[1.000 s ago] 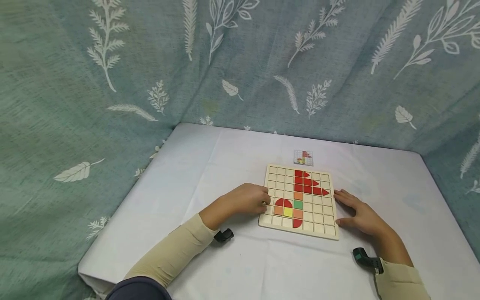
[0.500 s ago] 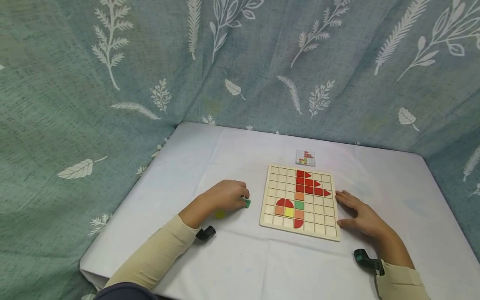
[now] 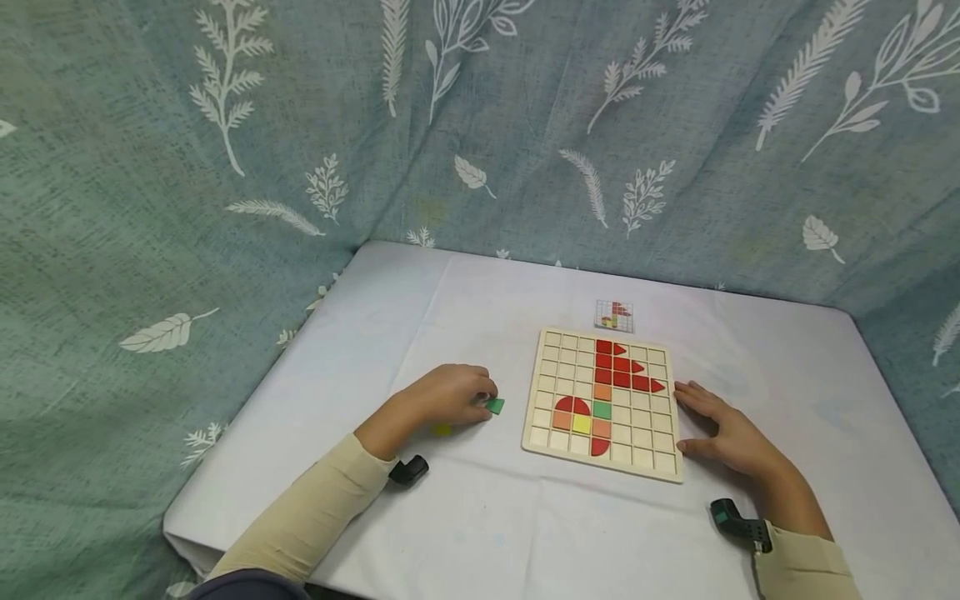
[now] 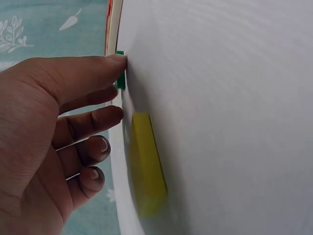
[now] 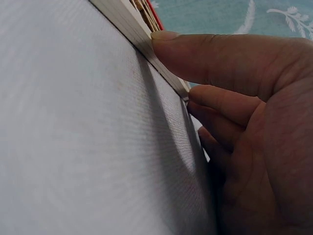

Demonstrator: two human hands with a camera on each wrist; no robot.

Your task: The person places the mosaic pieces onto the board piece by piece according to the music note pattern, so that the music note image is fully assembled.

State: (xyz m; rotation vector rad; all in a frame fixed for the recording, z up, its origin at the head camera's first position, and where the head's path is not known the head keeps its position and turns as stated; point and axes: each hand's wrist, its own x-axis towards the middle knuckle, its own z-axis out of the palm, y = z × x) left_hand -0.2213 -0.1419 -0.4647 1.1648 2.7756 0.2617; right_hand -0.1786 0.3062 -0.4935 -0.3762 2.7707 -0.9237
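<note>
Left of the wooden grid board [image 3: 551,367], my left hand [image 3: 446,393] has its thumb and index finger around a small green tile [image 3: 495,406] on the table. The left wrist view shows the thumb tip over that green tile [image 4: 121,73], the other fingers loosely bent. A yellow block [image 4: 148,164] lies just below this hand, partly covered in the head view. My right hand [image 3: 731,429] rests on the table with extended fingers touching the board's right edge; its thumb [image 5: 210,61] lies against the board's side in the right wrist view.
Red, orange, green and yellow pieces sit in the board's cells, including a row of red pointed shapes [image 3: 626,379]. A small pattern card [image 3: 614,316] lies behind the board. White cloth [image 3: 480,517] covers the table; a leaf-patterned curtain [image 3: 525,125] surrounds it.
My left hand has gone left from the board's left edge to the green tile and now pinches it. The right hand stays at the board's right edge.
</note>
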